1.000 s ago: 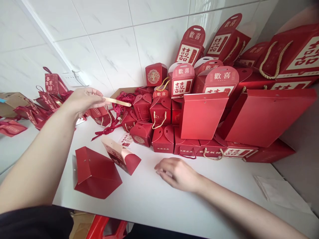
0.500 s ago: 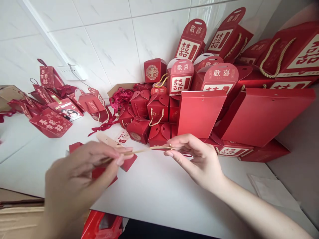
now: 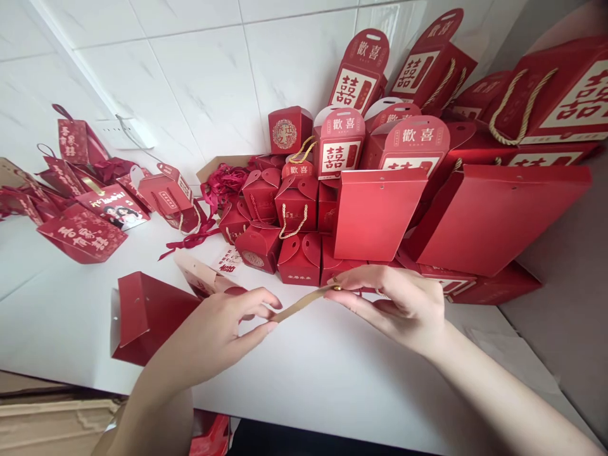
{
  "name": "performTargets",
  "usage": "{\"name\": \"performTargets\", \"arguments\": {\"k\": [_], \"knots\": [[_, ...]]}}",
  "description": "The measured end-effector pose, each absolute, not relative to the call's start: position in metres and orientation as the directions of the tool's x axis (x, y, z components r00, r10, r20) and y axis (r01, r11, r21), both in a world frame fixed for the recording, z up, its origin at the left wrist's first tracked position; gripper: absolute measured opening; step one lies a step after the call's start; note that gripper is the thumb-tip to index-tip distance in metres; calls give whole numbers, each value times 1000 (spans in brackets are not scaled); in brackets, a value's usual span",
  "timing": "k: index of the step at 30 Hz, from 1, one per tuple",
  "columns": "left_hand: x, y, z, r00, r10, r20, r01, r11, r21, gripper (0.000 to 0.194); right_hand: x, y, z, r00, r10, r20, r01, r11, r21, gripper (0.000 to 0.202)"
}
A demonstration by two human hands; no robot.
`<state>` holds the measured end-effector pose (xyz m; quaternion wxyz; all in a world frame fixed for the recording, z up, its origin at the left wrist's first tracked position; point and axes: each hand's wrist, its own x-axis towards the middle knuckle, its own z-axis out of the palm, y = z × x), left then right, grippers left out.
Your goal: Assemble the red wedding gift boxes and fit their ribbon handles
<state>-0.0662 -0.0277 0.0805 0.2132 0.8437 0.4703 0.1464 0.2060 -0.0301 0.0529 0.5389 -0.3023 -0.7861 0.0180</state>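
Observation:
A flat gold-tan strap [image 3: 302,304] stretches between my two hands above the white table, bending a little. My right hand [image 3: 392,304] pinches its right end, where a small round gold stud shows beside the fingertips. At the left end, the thumb and fingertips of my left hand [image 3: 223,332] close on the strap. Left of that hand, partly behind the forearm, an upright red box [image 3: 152,313] with small holes near its top stands on the table. A beige-and-red folded piece [image 3: 199,272] lies just behind my left hand.
Small red gift boxes [image 3: 299,259] with rope handles are stacked against the tiled wall. Two tall plain red boxes [image 3: 380,218] stand before the stack. Finished-looking red bags [image 3: 85,234] cluster at left. Brown cardboard [image 3: 57,424] and a red stool [image 3: 211,434] sit below the table edge.
My left hand has moved right, toward my right hand, and now holds the strap's end. The strap's flat face shows more, and the red box at left has come into view.

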Motion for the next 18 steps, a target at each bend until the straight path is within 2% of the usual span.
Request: {"name": "performTargets", "arguments": {"k": [2,9,14,18], "knots": [[-55,-23,87,525,850,52,697,-464,546,20,208,-29,53,-301,482,823,445,834,-326,11],[-13,-3,88,524,805,278,433,-533,727,17,210,-25,46,-444,465,766,359,876,-323,15],[-12,4,69,532,745,403,301,-611,732,7,212,-21,49,-492,442,750,392,882,-262,8],[-12,3,55,511,694,507,263,-688,676,7,211,-19,48,-530,477,701,360,875,-324,12]]}}
